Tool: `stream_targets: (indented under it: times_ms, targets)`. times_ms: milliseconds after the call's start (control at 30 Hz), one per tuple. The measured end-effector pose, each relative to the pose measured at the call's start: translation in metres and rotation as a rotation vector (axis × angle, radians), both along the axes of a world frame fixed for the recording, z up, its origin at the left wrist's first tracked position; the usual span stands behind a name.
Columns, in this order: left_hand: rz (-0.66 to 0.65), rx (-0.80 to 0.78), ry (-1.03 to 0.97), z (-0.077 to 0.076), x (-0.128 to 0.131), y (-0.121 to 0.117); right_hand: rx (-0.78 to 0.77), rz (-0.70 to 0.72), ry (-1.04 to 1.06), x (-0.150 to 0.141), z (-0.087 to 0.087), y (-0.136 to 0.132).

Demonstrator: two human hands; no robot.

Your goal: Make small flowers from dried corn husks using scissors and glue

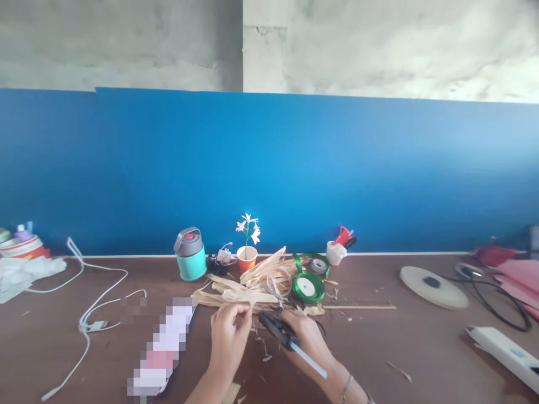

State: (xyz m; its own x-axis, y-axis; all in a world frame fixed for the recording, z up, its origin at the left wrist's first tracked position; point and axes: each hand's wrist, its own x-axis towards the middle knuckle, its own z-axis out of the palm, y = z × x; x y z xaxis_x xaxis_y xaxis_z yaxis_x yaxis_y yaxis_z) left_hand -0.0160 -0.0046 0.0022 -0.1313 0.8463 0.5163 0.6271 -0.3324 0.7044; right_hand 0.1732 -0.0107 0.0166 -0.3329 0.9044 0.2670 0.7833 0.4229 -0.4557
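Observation:
My left hand [227, 336] is pinched shut at the near end of a bundle of pale dried husk strips [236, 296], and what lies between its fingertips is too small to make out clearly. My right hand [307, 342] grips a black hot glue gun [280, 331] with a white glue stick [309, 360] at its rear. The gun's nozzle points up and left, towards the husks. Beyond the hands, a small white husk flower [247, 229] stands in a red paper cup [246, 259].
Green ribbon spools [306, 287], a tape roll [319, 266], a teal flask [191, 255] and a white cup of tools [336, 252] stand along the blue wall. A pixelated object [162, 348] lies left of my hands, beside a white cable [86, 324]. A white power strip [505, 352] lies right.

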Motion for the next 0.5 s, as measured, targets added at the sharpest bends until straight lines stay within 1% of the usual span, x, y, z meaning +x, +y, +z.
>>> stream_targets:
  times_ms: [67,133,233,300,367,433,500]
  targets:
    - [0.015,0.015,-0.036,-0.002,-0.003,0.002,-0.016,0.045,-0.026,0.009,0.007,0.001]
    - [0.028,0.026,-0.059,-0.003,-0.005,0.004,-0.028,0.032,-0.061,0.025,0.015,0.003]
    - [0.039,0.037,-0.077,-0.004,-0.007,0.006,-0.045,-0.127,-0.112,0.064,0.021,0.008]
    - [0.05,0.045,-0.086,-0.005,-0.006,0.006,-0.06,-0.302,-0.177,0.094,0.019,0.011]
    - [0.053,0.049,-0.098,-0.004,-0.005,0.006,-0.13,-0.451,-0.261,0.12,0.013,0.015]
    - [0.057,0.037,-0.109,-0.005,-0.004,0.005,-0.248,-0.534,-0.323,0.139,0.004,0.018]
    - [0.061,0.02,-0.117,-0.005,-0.003,0.005,-0.317,-0.577,-0.379,0.149,-0.003,0.02]
